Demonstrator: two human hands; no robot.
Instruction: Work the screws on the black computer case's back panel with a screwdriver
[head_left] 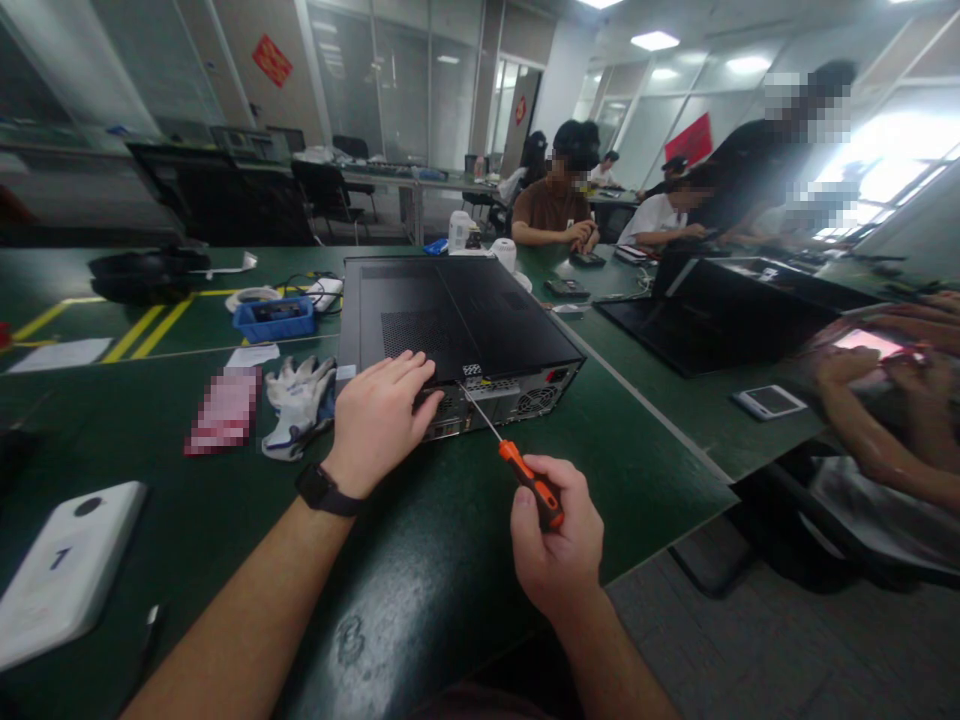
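A black computer case point(495, 310) lies on its side on the green table, its rear panel with ports and a fan grille facing me. My left hand point(386, 415) rests on the case's near left edge, fingers stretched over the top panel, thumb apart. In my right hand point(559, 530) is a screwdriver point(529, 480) with an orange and black handle, gripped between thumb and fingers. Its thin shaft points up and left, and the tip meets the rear edge of the case near a small checkered label point(472, 370). The exact contact spot is too small to make out.
Left of the case are work gloves point(298, 400), a pink packet point(223, 410) and a blue tray point(274, 320). A white device marked 1 point(71, 570) lies at near left. Another opened case point(750, 300) stands to the right, beside a person's hands point(847, 370). People sit farther back.
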